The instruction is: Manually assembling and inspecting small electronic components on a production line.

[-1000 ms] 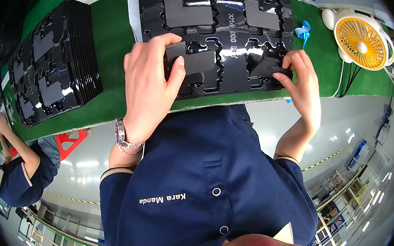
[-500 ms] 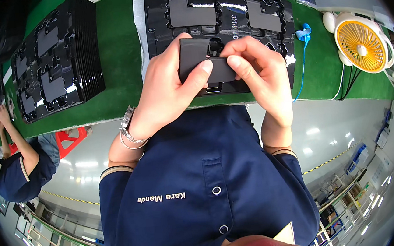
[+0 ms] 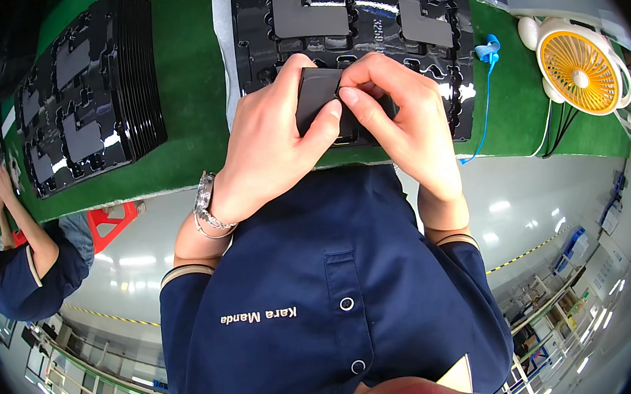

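My left hand (image 3: pixel 261 138) holds a dark grey flat piece (image 3: pixel 317 90) by its left side, thumb on top. At the piece's right edge, the thumb and forefinger of my right hand (image 3: pixel 410 117) are pinched together; exactly what lies between those fingertips is hidden. The held piece is raised over the near part of a black moulded tray (image 3: pixel 375 19). Farther back in this tray lie two L-shaped dark grey pieces, one at the left (image 3: pixel 311 19) and one at the right (image 3: pixel 424 24). My hands cover the tray's near middle.
A tall stack of black trays (image 3: pixel 141 77) stands left on the green table (image 3: pixel 189 80), with grey pieces in its top tray. To the right are a blue cord (image 3: pixel 488 92) and a white and yellow fan (image 3: pixel 579 72). Another person (image 3: pixel 32 259) works at far left.
The held piece has turned and shifted slightly, and less of its right side shows. My right hand has moved left, its fingertips closing near the piece's upper right edge.
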The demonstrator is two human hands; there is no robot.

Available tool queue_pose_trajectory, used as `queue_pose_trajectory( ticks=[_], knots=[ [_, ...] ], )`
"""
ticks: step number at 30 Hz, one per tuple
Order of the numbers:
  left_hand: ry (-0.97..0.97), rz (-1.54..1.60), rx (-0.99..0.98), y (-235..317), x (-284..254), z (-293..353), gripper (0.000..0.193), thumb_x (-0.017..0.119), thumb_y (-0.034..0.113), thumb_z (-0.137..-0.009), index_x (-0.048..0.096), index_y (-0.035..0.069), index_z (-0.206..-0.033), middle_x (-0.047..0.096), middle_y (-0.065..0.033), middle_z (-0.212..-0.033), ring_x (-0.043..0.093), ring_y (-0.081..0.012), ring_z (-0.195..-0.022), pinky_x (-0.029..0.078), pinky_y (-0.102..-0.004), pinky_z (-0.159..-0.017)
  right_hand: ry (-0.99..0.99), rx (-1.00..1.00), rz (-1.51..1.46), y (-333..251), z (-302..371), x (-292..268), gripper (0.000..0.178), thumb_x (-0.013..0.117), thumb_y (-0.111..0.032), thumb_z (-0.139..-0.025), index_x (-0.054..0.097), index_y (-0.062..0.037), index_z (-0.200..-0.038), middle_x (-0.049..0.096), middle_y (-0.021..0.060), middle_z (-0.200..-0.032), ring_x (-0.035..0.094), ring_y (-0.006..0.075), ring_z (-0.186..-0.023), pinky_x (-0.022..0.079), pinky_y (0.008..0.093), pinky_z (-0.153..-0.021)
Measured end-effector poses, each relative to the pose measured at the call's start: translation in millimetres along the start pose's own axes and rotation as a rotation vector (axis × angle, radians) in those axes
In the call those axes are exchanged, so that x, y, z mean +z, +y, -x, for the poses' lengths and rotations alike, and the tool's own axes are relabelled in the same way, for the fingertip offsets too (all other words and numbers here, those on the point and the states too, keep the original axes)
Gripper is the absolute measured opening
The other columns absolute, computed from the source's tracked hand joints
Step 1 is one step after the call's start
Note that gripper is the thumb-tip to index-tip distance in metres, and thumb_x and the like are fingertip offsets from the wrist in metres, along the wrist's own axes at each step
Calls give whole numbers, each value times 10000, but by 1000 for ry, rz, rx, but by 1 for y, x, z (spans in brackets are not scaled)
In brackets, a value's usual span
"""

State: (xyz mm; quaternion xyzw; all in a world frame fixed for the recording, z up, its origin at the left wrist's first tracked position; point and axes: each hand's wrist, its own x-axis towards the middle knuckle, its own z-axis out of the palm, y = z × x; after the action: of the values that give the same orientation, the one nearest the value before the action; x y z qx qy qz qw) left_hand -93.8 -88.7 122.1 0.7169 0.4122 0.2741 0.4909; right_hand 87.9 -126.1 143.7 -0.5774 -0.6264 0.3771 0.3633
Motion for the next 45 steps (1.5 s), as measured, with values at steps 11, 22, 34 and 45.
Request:
queue_pose_trajectory(
  ticks=[11, 22, 34, 45],
  knots=[
    [-30, 26, -39, 0, -1, 0, 319, 677, 185, -881, 527, -1, -1092, 650, -152, -733, 669, -341, -647, 502, -403, -595, -3, -57, 7, 6, -2, -1, 60, 644, -45, -885, 602, -2, -884, 607, 100, -777, 614, 257, -647, 465, 349, -572],
    [-65, 132, -66, 0, 3, -1, 269, 664, 177, -891, 522, 8, -1045, 619, -130, -705, 643, -318, -616, 484, -380, -585, -5, 65, -111, 12, -1, 2, 82, 654, -76, -859, 604, -14, -840, 607, 53, -702, 574, 112, -614, 432, 263, -532],
    [-6, 284, -153, 2, 5, -3, 199, 638, 183, -938, 531, 17, -967, 596, -55, -648, 618, -151, -563, 473, -301, -547, -9, 209, -494, 19, 2, 4, 131, 694, -127, -922, 650, -11, -966, 658, 15, -847, 596, 78, -756, 484, 253, -696],
    [-27, 111, 21, 3, 1, -2, 160, 614, 149, -934, 526, 19, -966, 594, -39, -651, 622, -130, -560, 472, -300, -531, -16, 222, -733, 21, 4, 10, 99, 681, -98, -940, 689, 0, -934, 686, 8, -856, 613, 60, -799, 500, 239, -746]
  ],
)
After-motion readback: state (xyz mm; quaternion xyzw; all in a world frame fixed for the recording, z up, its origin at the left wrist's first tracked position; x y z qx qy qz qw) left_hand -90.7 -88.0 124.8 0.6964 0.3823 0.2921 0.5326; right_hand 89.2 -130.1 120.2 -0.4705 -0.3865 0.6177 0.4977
